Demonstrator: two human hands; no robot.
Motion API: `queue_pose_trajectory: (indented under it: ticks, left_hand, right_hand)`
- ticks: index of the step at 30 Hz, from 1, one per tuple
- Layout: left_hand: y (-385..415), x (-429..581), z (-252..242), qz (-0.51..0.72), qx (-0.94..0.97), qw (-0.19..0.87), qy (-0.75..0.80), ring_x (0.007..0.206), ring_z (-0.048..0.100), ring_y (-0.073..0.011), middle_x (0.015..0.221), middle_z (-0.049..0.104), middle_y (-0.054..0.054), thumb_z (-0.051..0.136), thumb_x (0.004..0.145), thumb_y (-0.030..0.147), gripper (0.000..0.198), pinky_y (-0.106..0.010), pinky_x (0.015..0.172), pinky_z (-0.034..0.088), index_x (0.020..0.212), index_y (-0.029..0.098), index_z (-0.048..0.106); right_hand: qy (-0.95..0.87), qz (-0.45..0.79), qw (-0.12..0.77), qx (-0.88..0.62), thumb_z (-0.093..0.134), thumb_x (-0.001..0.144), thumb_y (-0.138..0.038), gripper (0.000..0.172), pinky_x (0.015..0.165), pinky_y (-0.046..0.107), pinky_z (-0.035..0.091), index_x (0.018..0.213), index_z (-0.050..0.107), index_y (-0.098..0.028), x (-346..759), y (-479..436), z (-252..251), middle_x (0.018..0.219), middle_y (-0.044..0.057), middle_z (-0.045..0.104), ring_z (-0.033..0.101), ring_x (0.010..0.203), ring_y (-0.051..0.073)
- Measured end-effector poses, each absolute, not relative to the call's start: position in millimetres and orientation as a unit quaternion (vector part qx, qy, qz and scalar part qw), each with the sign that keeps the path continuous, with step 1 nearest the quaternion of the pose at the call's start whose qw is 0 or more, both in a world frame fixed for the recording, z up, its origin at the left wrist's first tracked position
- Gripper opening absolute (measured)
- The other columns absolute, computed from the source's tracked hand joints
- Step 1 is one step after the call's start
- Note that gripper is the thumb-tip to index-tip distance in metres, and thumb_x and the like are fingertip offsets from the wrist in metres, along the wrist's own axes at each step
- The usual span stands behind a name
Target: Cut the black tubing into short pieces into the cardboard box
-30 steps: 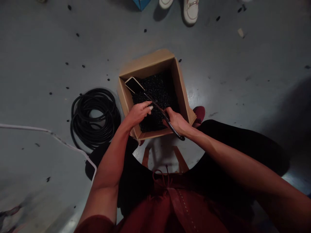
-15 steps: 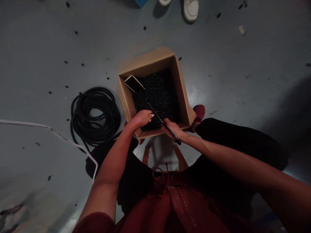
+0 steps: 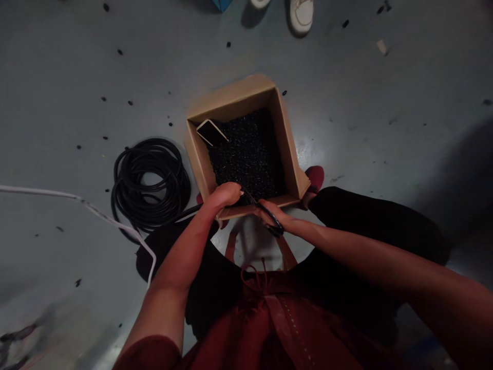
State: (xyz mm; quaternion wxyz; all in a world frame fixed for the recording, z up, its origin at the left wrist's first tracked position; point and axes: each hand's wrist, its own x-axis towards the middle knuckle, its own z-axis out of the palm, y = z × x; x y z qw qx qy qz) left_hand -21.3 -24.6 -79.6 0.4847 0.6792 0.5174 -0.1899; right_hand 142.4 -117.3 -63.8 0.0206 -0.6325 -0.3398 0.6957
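My left hand is closed in a pinch at the near rim of an open cardboard box. A black hose runs from the coil on the floor up to it. My right hand is closed round the black handles of scissors, just right of my left hand. The thin blades point toward my left fingertips. The box is filled with small black cut pieces. A phone leans in its far left corner.
A coil of black hose lies on the grey floor left of the box. A white cable crosses the floor at left. Small black bits are scattered about. Another person's white shoes stand at the top edge. My knees flank the box.
Both hands have drawn back toward me, from over the middle of the box to its near rim. The scissors came with the right hand.
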Motion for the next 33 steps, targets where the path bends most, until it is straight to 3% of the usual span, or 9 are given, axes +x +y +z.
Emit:
queue_pose_trajectory:
  ticks: [3,6,8,11,14,19,26,33]
  left_hand:
    - [-15.5,-20.8,-66.5,-0.161,0.688,0.473,0.526,0.091,0.066,-0.0248,0.092,0.072,-0.012,0.055,0.086,0.024,0.017,-0.032,0.082,0.047,0.091,0.017,0.071]
    - [0.9,-26.1,-46.4,-0.039,0.666,0.489,0.562,0.1,0.063,-0.0231,0.116,0.069,-0.014,0.053,0.086,0.019,0.037,-0.033,0.088,0.046,0.121,0.013,0.062]
    - [11.0,-31.9,-34.3,0.037,0.619,0.533,0.576,0.089,0.063,-0.018,0.116,0.069,-0.013,0.051,0.087,0.02,0.047,-0.031,0.081,0.048,0.133,0.011,0.052]
    - [18.8,-39.1,-23.8,0.098,0.553,0.59,0.58,0.072,0.059,-0.0116,0.106,0.071,-0.011,0.052,0.087,0.023,0.043,-0.026,0.07,0.046,0.127,0.009,0.054]
    - [19.5,-41.7,-21.9,0.138,0.526,0.608,0.579,0.066,0.057,-0.0089,0.096,0.071,-0.008,0.055,0.086,0.024,0.04,-0.024,0.066,0.045,0.124,0.011,0.057]
    - [18.4,-42.8,-24.5,0.169,0.532,0.598,0.575,0.063,0.056,-0.0084,0.083,0.068,-0.002,0.053,0.09,0.029,0.05,-0.023,0.066,0.045,0.137,0.012,0.052]
    - [18.1,-43.9,-24.3,0.194,0.545,0.576,0.577,0.06,0.052,-0.0078,0.082,0.066,-0.001,0.051,0.092,0.03,0.047,-0.023,0.062,0.043,0.135,0.012,0.052]
    - [18.1,-36.5,-10.9,0.192,0.522,0.578,0.597,0.06,0.053,-0.008,0.081,0.068,-0.003,0.053,0.09,0.027,0.024,-0.022,0.061,0.043,0.11,0.014,0.057]
  right_hand:
    - [-0.24,0.74,0.023,-0.628,0.06,0.086,-0.044,0.025,0.037,0.024,0.04,0.084,0.049,-0.022,142.4,-109.6,-57.3,0.055,-0.004,0.052,0.046,0.041,0.012]
    - [-0.218,0.759,0.085,-0.608,0.057,0.09,-0.04,0.021,0.038,0.022,0.041,0.089,0.045,-0.023,145.3,-91.6,-46.7,0.059,-0.005,0.055,0.05,0.042,0.011]
    - [-0.223,0.746,0.122,-0.616,0.05,0.095,-0.042,0.019,0.039,0.021,0.041,0.093,0.044,-0.023,148.6,-77.4,-38.3,0.058,-0.005,0.056,0.052,0.042,0.012]
    - [-0.298,0.706,0.137,-0.628,0.044,0.097,-0.049,0.025,0.04,0.021,0.04,0.1,0.046,-0.024,154.3,-59.4,-27.4,0.058,-0.004,0.057,0.055,0.043,0.013]
    - [-0.413,0.641,0.109,-0.637,0.049,0.093,-0.05,0.029,0.046,0.024,0.042,0.103,0.049,-0.023,159.8,-48.5,-23.1,0.064,-0.002,0.059,0.057,0.049,0.015]
    - [-0.539,0.523,0.066,-0.657,0.063,0.081,-0.041,0.036,0.068,0.03,0.045,0.111,0.056,-0.021,166.5,-41.9,-27.2,0.089,0.005,0.068,0.064,0.08,0.022]
    - [-0.493,0.586,0.105,-0.635,0.05,0.085,-0.037,0.037,0.063,0.028,0.045,0.118,0.053,-0.02,170.6,-40.8,-18.2,0.075,0.001,0.065,0.062,0.067,0.018]
    - [-0.525,0.56,0.117,-0.63,0.051,0.082,-0.032,0.042,0.073,0.031,0.046,0.123,0.051,-0.021,169.1,-42.7,-18.7,0.1,0.005,0.071,0.065,0.081,0.02]
